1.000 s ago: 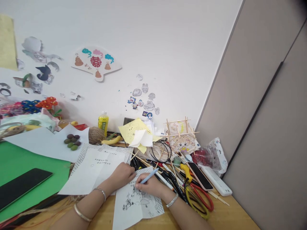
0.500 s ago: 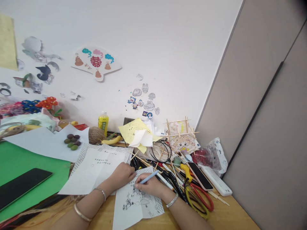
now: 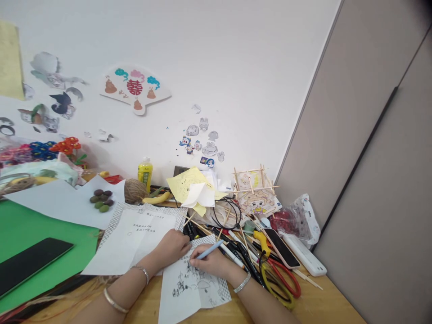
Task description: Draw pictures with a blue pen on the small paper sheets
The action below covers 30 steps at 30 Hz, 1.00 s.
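My right hand (image 3: 212,263) grips a light blue pen (image 3: 209,249) with its tip on a sheet of paper with a black ink drawing (image 3: 191,288), which lies on the wooden table. My left hand (image 3: 172,246) rests flat on the top left edge of that sheet, fingers pressing it down. Both wrists wear bracelets. A second white sheet with a checked border (image 3: 135,234) lies under my left forearm.
Markers, sticks and black pens (image 3: 236,247) crowd the table right of my hands, beside red-and-yellow scissors (image 3: 281,281) and a phone (image 3: 281,247). A green mat (image 3: 30,234) with a black tablet (image 3: 30,261) lies left. A yellow bottle (image 3: 145,173), twine ball (image 3: 134,191) and stick frame (image 3: 254,191) stand by the wall.
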Tool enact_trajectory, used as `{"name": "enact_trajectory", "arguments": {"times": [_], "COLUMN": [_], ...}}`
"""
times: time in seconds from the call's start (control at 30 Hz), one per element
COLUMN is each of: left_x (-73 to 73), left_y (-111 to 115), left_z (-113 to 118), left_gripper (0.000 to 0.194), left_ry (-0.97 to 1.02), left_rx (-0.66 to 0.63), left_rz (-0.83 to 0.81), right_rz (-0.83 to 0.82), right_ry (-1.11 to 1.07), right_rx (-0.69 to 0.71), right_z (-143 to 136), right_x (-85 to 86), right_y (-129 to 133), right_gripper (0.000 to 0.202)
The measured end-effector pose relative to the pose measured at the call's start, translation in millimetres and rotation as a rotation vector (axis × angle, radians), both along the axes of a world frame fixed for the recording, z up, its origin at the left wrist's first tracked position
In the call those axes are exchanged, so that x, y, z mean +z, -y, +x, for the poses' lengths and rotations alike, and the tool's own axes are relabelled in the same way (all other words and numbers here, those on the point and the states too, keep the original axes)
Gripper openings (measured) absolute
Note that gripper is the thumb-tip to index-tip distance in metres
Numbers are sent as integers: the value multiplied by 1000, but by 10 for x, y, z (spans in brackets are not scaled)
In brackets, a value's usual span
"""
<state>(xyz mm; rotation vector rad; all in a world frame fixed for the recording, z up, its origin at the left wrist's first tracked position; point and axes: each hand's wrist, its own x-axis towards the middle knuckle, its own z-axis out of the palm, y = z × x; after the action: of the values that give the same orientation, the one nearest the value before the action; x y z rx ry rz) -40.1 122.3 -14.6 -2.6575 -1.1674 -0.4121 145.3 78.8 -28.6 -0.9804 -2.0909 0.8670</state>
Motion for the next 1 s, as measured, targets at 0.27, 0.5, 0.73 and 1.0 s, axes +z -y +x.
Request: {"name": "enact_trajectory", "arguments": {"times": [0.27,0.5,0.73,1.0], "left_x": [3,8,-8,-27], "left_y": [-8,11,-9,-17], "left_z": [7,3,-2,5], "left_gripper": [34,33,35,35], "left_ry": [-6,-10,7,0], "left_rx": [3,-2,6,17], "left_rz": [5,8,-5,-8], "right_rz": [-14,-41,-42,-6], "right_ry": [17,32,-1,15], "right_rx": [7,-19,-15,-7], "right_z": [3,5,-16,-4], "right_x": [-14,22,26,6], "right_y": [-21,13,26,10], "right_gripper": [9,10,9,8]}}
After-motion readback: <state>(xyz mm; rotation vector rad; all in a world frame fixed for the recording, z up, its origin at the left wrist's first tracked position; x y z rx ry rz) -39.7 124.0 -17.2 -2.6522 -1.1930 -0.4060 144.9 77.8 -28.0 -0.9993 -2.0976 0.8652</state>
